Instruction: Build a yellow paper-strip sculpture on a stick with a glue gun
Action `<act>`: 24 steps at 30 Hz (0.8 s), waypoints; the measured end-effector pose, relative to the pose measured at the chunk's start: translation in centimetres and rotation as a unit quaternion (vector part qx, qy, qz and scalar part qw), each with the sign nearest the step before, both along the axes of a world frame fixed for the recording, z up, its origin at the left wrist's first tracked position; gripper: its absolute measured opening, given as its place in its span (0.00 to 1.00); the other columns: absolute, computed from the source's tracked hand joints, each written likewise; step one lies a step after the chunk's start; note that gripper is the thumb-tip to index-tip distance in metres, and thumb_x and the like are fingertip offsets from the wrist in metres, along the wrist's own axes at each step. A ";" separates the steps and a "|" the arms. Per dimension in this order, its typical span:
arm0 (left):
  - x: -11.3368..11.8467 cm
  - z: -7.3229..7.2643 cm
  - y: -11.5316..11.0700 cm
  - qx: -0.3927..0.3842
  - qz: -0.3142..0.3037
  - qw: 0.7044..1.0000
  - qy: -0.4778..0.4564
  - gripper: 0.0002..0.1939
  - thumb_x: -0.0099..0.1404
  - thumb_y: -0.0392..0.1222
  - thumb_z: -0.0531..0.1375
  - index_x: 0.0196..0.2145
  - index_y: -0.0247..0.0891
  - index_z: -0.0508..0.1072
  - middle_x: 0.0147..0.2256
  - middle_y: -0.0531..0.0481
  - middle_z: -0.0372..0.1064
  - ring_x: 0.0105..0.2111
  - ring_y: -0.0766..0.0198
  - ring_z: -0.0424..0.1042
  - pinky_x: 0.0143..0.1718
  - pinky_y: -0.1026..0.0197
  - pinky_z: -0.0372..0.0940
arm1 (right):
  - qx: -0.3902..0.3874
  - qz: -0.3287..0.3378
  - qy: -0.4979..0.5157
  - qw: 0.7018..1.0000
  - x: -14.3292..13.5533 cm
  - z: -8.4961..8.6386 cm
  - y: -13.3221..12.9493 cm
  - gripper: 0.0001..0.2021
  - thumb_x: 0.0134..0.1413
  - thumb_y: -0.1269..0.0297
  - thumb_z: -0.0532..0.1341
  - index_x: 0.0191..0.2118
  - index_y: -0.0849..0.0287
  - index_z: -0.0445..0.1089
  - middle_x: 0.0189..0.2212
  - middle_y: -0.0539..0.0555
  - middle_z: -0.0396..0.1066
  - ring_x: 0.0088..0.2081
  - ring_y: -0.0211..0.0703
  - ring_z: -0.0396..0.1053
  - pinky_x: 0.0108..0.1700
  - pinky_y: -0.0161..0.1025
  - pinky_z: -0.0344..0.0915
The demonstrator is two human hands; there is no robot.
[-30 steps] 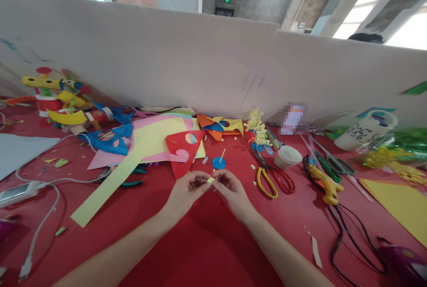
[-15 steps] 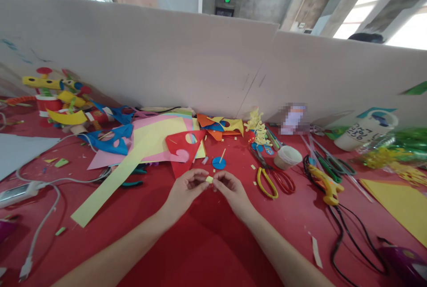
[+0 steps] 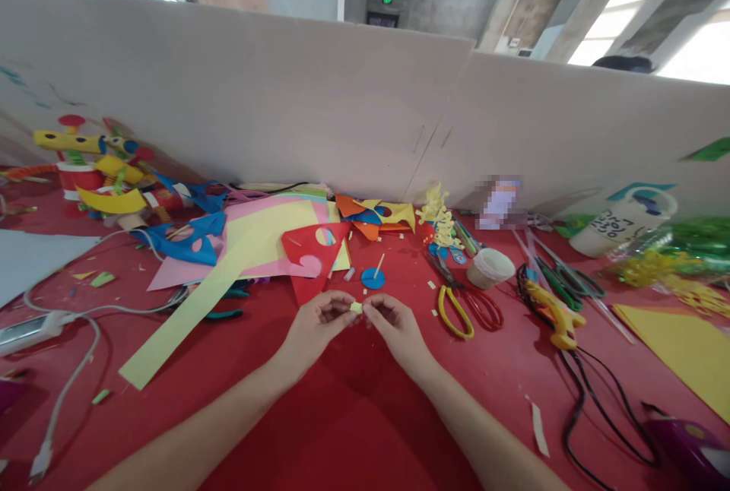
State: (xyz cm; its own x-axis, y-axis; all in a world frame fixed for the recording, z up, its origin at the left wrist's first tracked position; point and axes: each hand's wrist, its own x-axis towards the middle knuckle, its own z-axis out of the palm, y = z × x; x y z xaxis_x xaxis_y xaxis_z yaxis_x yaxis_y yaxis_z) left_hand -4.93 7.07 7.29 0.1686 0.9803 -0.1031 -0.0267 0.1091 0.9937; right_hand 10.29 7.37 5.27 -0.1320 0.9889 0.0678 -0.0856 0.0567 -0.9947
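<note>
Left hand (image 3: 313, 330): grip pinched closed on a small pale-yellow piece (image 3: 356, 308), blocky, matt, foam or paper uncertain. Piece held low over the near middle of the red counter (image 3: 353, 438). Right hand (image 3: 402, 330): thumb and fingers drawn together at the piece's right edge; cannot tell whether this grip bears on it. Just beyond the hands, a flat blue disc (image 3: 373, 279) with a thin pale stick (image 3: 379, 265) on it. Left of that, a red sheet (image 3: 300, 246), pointed toward the near side, with round cut-outs. Farther left, a long, straight-edged pale-yellow strip (image 3: 179, 324). To the right, a curved yellow handle (image 3: 457, 315), a white cup (image 3: 491, 269), round-rimmed, and a yellow glue gun (image 3: 554, 308) trailing black cord.
</note>
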 end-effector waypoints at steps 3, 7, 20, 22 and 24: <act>0.0 -0.1 0.1 -0.016 0.007 1.000 -0.011 0.11 0.51 0.39 0.63 0.34 0.38 0.70 0.28 0.53 0.72 0.31 0.63 0.72 0.40 0.58 0.66 | -0.005 0.009 0.006 1.000 0.1 0.0 0.2 0.09 0.47 0.58 0.60 0.29 0.59 0.67 0.22 0.48 0.65 0.25 0.36 0.62 0.30 0.35 0.61; -0.1 -0.3 0.2 -0.009 -0.006 1.000 -0.001 0.10 0.51 0.40 0.63 0.33 0.37 0.70 0.29 0.51 0.72 0.32 0.62 0.72 0.40 0.57 0.65 | -0.001 0.003 -0.012 1.000 0.0 -0.3 0.1 0.08 0.45 0.59 0.60 0.28 0.59 0.67 0.25 0.50 0.66 0.28 0.38 0.64 0.33 0.36 0.61; 0.1 -0.4 0.0 -0.002 -0.022 1.000 0.009 0.09 0.52 0.44 0.63 0.29 0.36 0.72 0.25 0.52 0.71 0.28 0.64 0.72 0.35 0.61 0.66 | 0.028 -0.009 -0.084 0.996 -0.2 -0.3 -0.2 0.05 0.46 0.63 0.59 0.27 0.59 0.64 0.23 0.50 0.65 0.26 0.38 0.63 0.31 0.36 0.62; 0.0 -0.5 0.1 -0.006 -0.015 1.000 0.009 0.09 0.52 0.44 0.63 0.29 0.36 0.72 0.25 0.52 0.72 0.28 0.63 0.72 0.35 0.61 0.67 | 0.025 0.006 -0.073 0.997 -0.2 -0.4 -0.2 0.06 0.46 0.62 0.59 0.28 0.59 0.65 0.24 0.50 0.65 0.27 0.38 0.64 0.32 0.36 0.62; 0.0 -0.5 0.1 -0.010 -0.015 1.000 0.010 0.09 0.52 0.44 0.63 0.29 0.36 0.72 0.25 0.52 0.72 0.28 0.63 0.72 0.35 0.62 0.67 | 0.019 0.013 -0.069 0.997 -0.2 -0.4 -0.2 0.07 0.46 0.61 0.59 0.28 0.59 0.64 0.24 0.50 0.65 0.27 0.38 0.64 0.32 0.36 0.62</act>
